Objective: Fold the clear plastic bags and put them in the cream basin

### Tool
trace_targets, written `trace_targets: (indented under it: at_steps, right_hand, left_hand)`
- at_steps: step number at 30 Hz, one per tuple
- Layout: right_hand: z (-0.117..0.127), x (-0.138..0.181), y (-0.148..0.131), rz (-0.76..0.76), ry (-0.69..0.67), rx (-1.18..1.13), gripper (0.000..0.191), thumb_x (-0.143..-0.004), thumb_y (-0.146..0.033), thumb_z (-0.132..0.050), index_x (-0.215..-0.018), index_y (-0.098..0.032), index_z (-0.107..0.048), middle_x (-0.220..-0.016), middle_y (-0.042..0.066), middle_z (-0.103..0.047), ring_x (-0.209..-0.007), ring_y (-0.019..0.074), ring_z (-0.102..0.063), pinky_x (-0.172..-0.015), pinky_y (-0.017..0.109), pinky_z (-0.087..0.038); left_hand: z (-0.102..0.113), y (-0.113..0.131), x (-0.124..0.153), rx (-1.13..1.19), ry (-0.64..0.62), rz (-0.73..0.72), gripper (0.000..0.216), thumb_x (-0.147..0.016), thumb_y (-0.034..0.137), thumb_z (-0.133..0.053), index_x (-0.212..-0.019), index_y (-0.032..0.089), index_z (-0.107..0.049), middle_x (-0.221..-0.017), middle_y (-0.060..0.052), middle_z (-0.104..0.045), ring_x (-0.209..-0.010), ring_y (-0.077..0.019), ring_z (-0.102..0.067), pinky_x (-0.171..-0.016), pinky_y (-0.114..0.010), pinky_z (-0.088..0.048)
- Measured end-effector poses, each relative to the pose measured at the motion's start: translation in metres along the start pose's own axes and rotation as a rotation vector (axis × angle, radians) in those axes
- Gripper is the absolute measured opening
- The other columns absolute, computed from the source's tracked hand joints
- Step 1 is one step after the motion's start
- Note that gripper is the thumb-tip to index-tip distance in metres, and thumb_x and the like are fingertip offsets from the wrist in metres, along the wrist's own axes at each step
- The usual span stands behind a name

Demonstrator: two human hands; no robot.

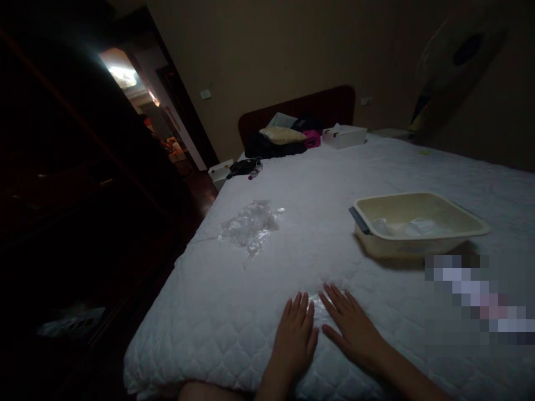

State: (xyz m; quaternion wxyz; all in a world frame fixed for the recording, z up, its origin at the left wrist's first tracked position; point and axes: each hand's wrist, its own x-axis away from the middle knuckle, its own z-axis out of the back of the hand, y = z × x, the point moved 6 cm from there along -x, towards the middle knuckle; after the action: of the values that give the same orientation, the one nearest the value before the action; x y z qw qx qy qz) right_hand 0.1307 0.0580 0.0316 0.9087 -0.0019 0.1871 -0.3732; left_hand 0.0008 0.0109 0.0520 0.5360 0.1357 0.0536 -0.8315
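Note:
My left hand [296, 333] and my right hand [351, 326] lie flat, palms down, side by side on the white quilted mattress [234, 312] near its front edge. All fingers are stretched out. Under and between the fingertips shows a thin clear plastic piece [316, 303], pressed against the quilt. A crumpled pile of clear plastic bags [249, 225] lies further out to the left of my hands. A cream plastic basin [418, 223] with a dark handle stands to the right, with clear plastic inside it.
At the head of the bed are dark clothes [271, 147], a pale cushion [282, 134], a pink item [311, 139] and a white box [345, 135]. A dark wardrobe [75, 195] lines the left side. A lit doorway [125, 75] opens at the back left.

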Motion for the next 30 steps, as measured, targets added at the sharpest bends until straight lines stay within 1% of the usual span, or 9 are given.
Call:
trace_targets:
  at_steps: [6,10,13,17,19,20,23,25,30]
  right_hand:
    - [0.015,-0.013,0.024,0.121,-0.102,-0.155,0.065,-0.086,-0.05,-0.042,-0.141,-0.027,-0.017,-0.148,0.006,-0.015,-0.134,0.0249,-0.017,-0.107,0.047,-0.021]
    - [0.018,-0.026,0.037,0.19,-0.115,-0.233,0.068,-0.083,-0.053,-0.044,-0.141,-0.025,-0.02,-0.149,0.006,-0.011,-0.135,0.0267,-0.014,-0.107,0.046,-0.023]
    - [0.016,-0.029,0.045,0.158,-0.033,-0.196,0.07,-0.083,-0.05,-0.046,-0.142,-0.023,-0.021,-0.149,0.01,-0.014,-0.134,0.0293,-0.016,-0.105,0.049,-0.024]
    - [0.028,-0.02,0.055,-0.056,0.275,-0.113,0.06,-0.085,-0.035,-0.047,-0.138,-0.016,-0.028,-0.141,0.018,-0.031,-0.127,0.0308,-0.032,-0.099,0.051,-0.035]
    - [0.037,-0.011,0.051,-0.075,0.415,-0.091,0.052,-0.084,-0.026,-0.048,-0.132,-0.013,-0.036,-0.129,0.02,-0.045,-0.117,0.0289,-0.045,-0.092,0.047,-0.042]
    - [0.039,-0.007,0.044,-0.014,0.443,-0.079,0.048,-0.082,-0.022,-0.05,-0.129,-0.013,-0.041,-0.121,0.019,-0.051,-0.11,0.0274,-0.05,-0.088,0.045,-0.045]
    - [0.04,0.002,0.011,0.299,0.42,-0.039,0.039,-0.079,-0.014,-0.053,-0.119,-0.016,-0.051,-0.101,0.012,-0.063,-0.093,0.0221,-0.058,-0.079,0.039,-0.049]
    - [0.038,0.004,-0.003,0.407,0.362,-0.03,0.035,-0.08,-0.011,-0.051,-0.115,-0.016,-0.055,-0.095,0.01,-0.065,-0.087,0.0199,-0.06,-0.076,0.037,-0.05]
    - [0.034,-0.006,-0.003,0.287,0.293,-0.044,0.03,-0.083,-0.011,-0.046,-0.111,-0.012,-0.058,-0.089,0.013,-0.066,-0.08,0.0194,-0.061,-0.069,0.034,-0.05]
  left_hand:
    - [0.004,-0.002,0.007,0.012,0.077,0.026,0.046,-0.088,0.025,-0.042,-0.133,0.016,-0.037,-0.142,-0.004,-0.032,-0.133,-0.0256,-0.021,-0.103,-0.042,-0.037]
    - [0.006,0.001,0.007,-0.015,0.093,-0.022,0.042,-0.088,0.024,-0.043,-0.129,0.017,-0.043,-0.139,-0.005,-0.037,-0.13,-0.0268,-0.03,-0.099,-0.045,-0.041]
    - [0.007,0.003,0.006,-0.024,0.109,-0.042,0.04,-0.088,0.024,-0.041,-0.127,0.015,-0.044,-0.137,-0.008,-0.041,-0.127,-0.0247,-0.035,-0.099,-0.043,-0.041]
    - [0.009,0.003,0.006,-0.028,0.153,-0.021,0.038,-0.088,0.025,-0.043,-0.124,0.013,-0.048,-0.133,-0.01,-0.046,-0.124,-0.0237,-0.04,-0.098,-0.041,-0.042]
    - [0.009,0.004,0.007,-0.041,0.177,-0.019,0.038,-0.087,0.025,-0.043,-0.122,0.012,-0.049,-0.131,-0.011,-0.048,-0.123,-0.0247,-0.042,-0.097,-0.041,-0.043]
    - [0.009,0.005,0.007,-0.051,0.189,-0.014,0.038,-0.086,0.025,-0.044,-0.122,0.012,-0.049,-0.131,-0.011,-0.048,-0.123,-0.0254,-0.042,-0.097,-0.042,-0.043]
    - [0.009,0.007,0.01,-0.089,0.232,0.009,0.038,-0.085,0.024,-0.045,-0.121,0.012,-0.05,-0.131,-0.013,-0.048,-0.122,-0.0274,-0.042,-0.095,-0.045,-0.043]
    - [0.009,0.009,0.012,-0.111,0.264,0.021,0.038,-0.084,0.023,-0.045,-0.12,0.013,-0.051,-0.129,-0.013,-0.049,-0.12,-0.0281,-0.044,-0.094,-0.045,-0.043]
    - [0.011,0.013,0.015,-0.159,0.311,-0.003,0.039,-0.08,0.019,-0.045,-0.118,0.012,-0.052,-0.118,-0.015,-0.057,-0.107,-0.0283,-0.054,-0.085,-0.043,-0.047]
